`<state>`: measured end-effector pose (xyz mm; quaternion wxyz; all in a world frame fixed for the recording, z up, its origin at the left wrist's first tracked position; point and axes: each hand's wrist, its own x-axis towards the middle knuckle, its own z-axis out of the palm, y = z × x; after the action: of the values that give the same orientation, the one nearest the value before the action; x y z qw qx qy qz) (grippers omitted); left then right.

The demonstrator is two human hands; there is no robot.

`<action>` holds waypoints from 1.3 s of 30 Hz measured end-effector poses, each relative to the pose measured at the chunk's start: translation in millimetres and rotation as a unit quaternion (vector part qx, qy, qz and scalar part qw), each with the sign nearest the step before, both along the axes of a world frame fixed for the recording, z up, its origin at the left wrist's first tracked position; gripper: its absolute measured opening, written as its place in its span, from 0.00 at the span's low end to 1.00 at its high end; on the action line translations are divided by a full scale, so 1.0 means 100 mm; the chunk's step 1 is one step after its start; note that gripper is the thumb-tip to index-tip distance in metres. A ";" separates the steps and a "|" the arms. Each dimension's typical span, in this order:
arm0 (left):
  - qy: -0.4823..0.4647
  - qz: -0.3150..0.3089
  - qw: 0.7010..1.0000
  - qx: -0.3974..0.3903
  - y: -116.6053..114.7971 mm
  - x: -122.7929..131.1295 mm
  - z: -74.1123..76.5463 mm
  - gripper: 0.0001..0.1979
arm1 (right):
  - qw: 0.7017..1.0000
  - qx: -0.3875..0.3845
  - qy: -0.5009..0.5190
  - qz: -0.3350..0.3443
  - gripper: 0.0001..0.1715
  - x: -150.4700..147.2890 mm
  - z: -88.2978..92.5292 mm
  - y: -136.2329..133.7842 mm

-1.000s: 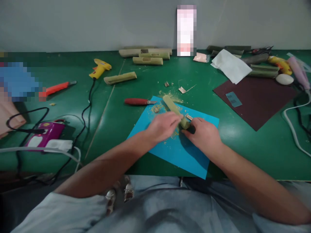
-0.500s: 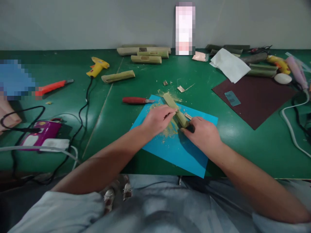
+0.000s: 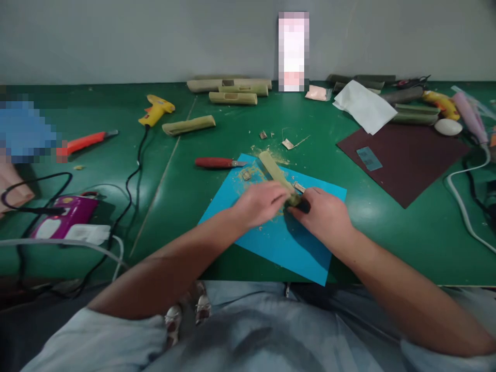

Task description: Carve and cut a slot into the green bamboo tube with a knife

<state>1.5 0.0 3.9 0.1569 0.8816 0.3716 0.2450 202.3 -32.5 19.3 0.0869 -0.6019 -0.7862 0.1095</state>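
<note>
A pale green bamboo piece (image 3: 273,169) lies slanted on a blue sheet (image 3: 271,243) in the middle of the green table. My right hand (image 3: 325,214) is closed round its near end. My left hand (image 3: 260,202) is closed against the bamboo just beside the right hand; what its fingers pinch is hidden. Yellowish dust and small chips lie on the sheet around the bamboo.
A red-handled knife (image 3: 217,163) lies left of the sheet. Further off are a yellow glue gun (image 3: 157,110), an orange cutter (image 3: 83,142), more bamboo pieces (image 3: 228,90), a dark sanding sheet (image 3: 403,155), a white cloth (image 3: 364,108), a purple device (image 3: 64,214) and cables.
My left hand slid up along the bamboo and then back down towards the near end. My right hand stayed closed on that end.
</note>
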 end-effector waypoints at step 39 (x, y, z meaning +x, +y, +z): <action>-0.028 0.043 0.999 0.003 0.06 -0.04 -0.01 0.12 | 1.000 0.009 -0.026 -0.013 0.13 0.01 0.04 -0.02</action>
<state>-2.7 5.8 3.3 0.1535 0.8581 0.4042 0.2770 203.0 -34.2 22.8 0.0731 -0.6143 -0.7810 0.0860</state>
